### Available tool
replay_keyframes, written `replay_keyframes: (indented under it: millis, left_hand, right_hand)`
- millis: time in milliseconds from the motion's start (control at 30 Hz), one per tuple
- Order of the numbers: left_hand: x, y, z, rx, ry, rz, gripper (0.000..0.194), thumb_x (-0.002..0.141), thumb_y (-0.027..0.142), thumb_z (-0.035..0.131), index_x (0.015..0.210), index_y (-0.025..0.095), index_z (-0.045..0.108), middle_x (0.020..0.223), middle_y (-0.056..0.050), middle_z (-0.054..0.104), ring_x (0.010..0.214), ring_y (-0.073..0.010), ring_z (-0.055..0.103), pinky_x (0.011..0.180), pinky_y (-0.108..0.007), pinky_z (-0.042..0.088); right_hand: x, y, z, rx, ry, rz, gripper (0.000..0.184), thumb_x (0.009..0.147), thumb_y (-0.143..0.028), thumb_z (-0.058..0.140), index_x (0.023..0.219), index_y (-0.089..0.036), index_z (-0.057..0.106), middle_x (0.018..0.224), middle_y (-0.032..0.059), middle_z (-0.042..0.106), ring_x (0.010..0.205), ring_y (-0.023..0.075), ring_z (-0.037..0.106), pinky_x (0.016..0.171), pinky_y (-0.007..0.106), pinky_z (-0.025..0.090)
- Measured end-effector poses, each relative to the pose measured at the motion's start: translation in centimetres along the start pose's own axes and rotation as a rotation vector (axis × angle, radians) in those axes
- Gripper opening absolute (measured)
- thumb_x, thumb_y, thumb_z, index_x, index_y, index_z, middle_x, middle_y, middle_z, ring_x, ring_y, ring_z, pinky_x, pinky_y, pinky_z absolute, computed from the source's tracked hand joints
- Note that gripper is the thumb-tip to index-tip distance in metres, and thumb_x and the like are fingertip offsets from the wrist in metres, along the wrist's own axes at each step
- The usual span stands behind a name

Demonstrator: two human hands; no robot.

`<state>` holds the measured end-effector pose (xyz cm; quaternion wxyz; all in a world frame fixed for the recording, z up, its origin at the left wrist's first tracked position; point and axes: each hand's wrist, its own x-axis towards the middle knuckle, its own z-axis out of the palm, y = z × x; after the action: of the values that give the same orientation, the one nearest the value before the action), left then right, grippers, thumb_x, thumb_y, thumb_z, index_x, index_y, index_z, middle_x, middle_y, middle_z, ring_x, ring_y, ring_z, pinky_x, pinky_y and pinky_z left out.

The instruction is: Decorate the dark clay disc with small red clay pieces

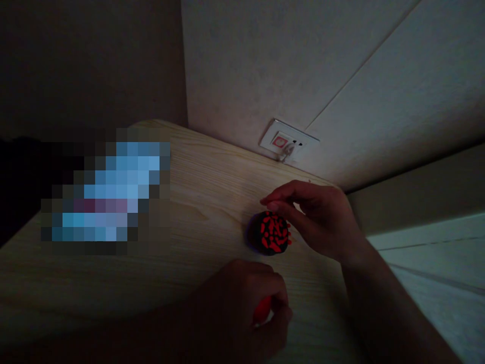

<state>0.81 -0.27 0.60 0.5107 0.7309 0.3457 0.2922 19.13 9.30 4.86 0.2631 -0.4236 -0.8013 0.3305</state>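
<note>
A small dark round piece, cupcake-like (pixel 272 232), sits on the wooden tabletop (pixel 204 177). Its black top is covered with many bright red bits, some dots and some elongated, and its side has a purplish edge. Over its far rim is my right hand (pixel 322 217), thumb and forefinger brought together in a pinch; whatever is between the tips is too small to make out. Nearer to me, my left hand (pixel 246 298) curls its fingers around a smooth red lump (pixel 262 309), partly hidden by the fingers and in deep shadow.
At the left, a blurred-out bright blue panel (pixel 117 189) stands on the tabletop. A wall socket (pixel 290 141) with a red switch and something plugged in is just behind the table. Walls rise behind; a pale panelled surface (pixel 435 247) lies at the right.
</note>
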Motion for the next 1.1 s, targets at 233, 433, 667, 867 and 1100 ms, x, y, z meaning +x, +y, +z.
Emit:
replay_keyframes:
  millis: [233, 433, 667, 867, 1100]
  left_hand:
    - [0.08, 0.43, -0.14, 0.002, 0.001, 0.013, 0.009, 0.08, 0.008, 0.067, 0.074, 0.012, 0.072, 0.068, 0.0, 0.069, 0.062, -0.0102, 0.063, 0.065, -0.016, 0.047]
    - [-0.01, 0.27, 0.06, 0.027, 0.036, 0.024, 0.009, 0.079, 0.006, 0.068, 0.073, 0.012, 0.072, 0.068, -0.001, 0.07, 0.063, -0.0106, 0.063, 0.068, -0.017, 0.048]
    - [0.06, 0.47, -0.06, 0.026, 0.021, 0.023, 0.009, 0.08, 0.007, 0.068, 0.073, 0.012, 0.073, 0.068, 0.0, 0.069, 0.062, -0.0095, 0.062, 0.066, -0.016, 0.047]
    - [0.09, 0.32, -0.02, -0.013, -0.012, 0.007, 0.01, 0.081, 0.011, 0.068, 0.073, 0.013, 0.071, 0.067, 0.0, 0.068, 0.062, -0.0103, 0.062, 0.066, -0.017, 0.047]
    - [0.2, 0.61, -0.34, -0.005, -0.022, 0.005, 0.01, 0.082, 0.009, 0.066, 0.075, 0.012, 0.072, 0.068, 0.0, 0.069, 0.062, -0.0102, 0.062, 0.065, -0.017, 0.047]
  right_hand:
    - [0.21, 0.2, -0.02, -0.037, 0.012, -0.029, 0.004, 0.095, -0.021, 0.073, 0.099, -0.019, 0.074, 0.086, 0.0015, 0.073, 0.074, 0.0147, 0.062, 0.065, 0.029, 0.047]
    - [0.49, 0.19, -0.29, -0.035, -0.059, -0.19, 0.007, 0.096, -0.016, 0.07, 0.098, -0.019, 0.076, 0.106, 0.0075, 0.075, 0.1, 0.0195, 0.069, 0.087, 0.033, 0.053]
    - [0.46, 0.39, -0.52, -0.12, -0.175, -0.202, 0.015, 0.099, -0.014, 0.064, 0.103, -0.019, 0.078, 0.121, 0.011, 0.073, 0.111, 0.0234, 0.069, 0.096, 0.039, 0.054]
    - [0.47, 0.47, -0.54, -0.144, -0.194, -0.183, 0.015, 0.097, -0.013, 0.065, 0.104, -0.019, 0.077, 0.124, 0.0114, 0.072, 0.113, 0.0235, 0.069, 0.098, 0.039, 0.054]
    - [0.43, 0.18, -0.53, -0.158, -0.198, -0.169, 0.017, 0.094, -0.011, 0.066, 0.103, -0.021, 0.077, 0.121, 0.0105, 0.074, 0.11, 0.0247, 0.07, 0.098, 0.041, 0.055]
